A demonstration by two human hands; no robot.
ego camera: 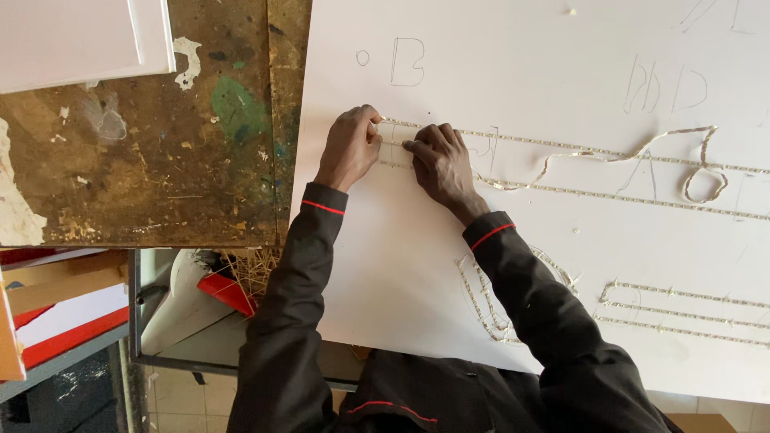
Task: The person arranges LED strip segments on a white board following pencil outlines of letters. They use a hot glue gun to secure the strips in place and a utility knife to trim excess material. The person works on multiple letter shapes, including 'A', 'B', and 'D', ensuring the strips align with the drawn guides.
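A large white board (385,265) lies on a worn, paint-stained table (144,160). Thin pale light strips (577,150) run across the board in long rows, one loose and wavy at the right. My left hand (350,147) pinches the left end of the top strip against the board. My right hand (439,164) lies next to it, its fingertips pressing on the strip's end just to the right. Both arms wear dark sleeves with red piping. Faint pencil outlines show on the board above the strips.
More strips (682,313) are laid at the board's lower right, and a curled one (481,301) near my right elbow. Another white panel (80,40) sits at the table's top left. Below the table edge are red and white boards (64,321) and straw-like scraps (249,273).
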